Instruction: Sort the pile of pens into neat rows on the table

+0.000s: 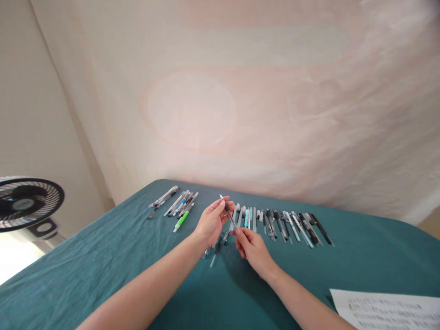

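Note:
Between my two hands a pen (231, 217) slants above the table, its pointed silver tip up and its dark grip below that. My left hand (211, 224) pinches it close to the tip with thumb and finger. At the lower end, the fingertips of my right hand (251, 247) close on the pen's clear barrel. Under and beside my left hand lie several loose pens (216, 252), partly hidden by it. Just behind my right hand, a row of pens with light blue and white ones (246, 217) rests on the cloth.
A dark green cloth (144, 256) covers the table. Further right lie more pens (302, 229); at the left are a green pen (184, 220) and other pens (165, 197). A written sheet of paper (385, 309) lies front right. A fan (27, 204) stands off the left edge.

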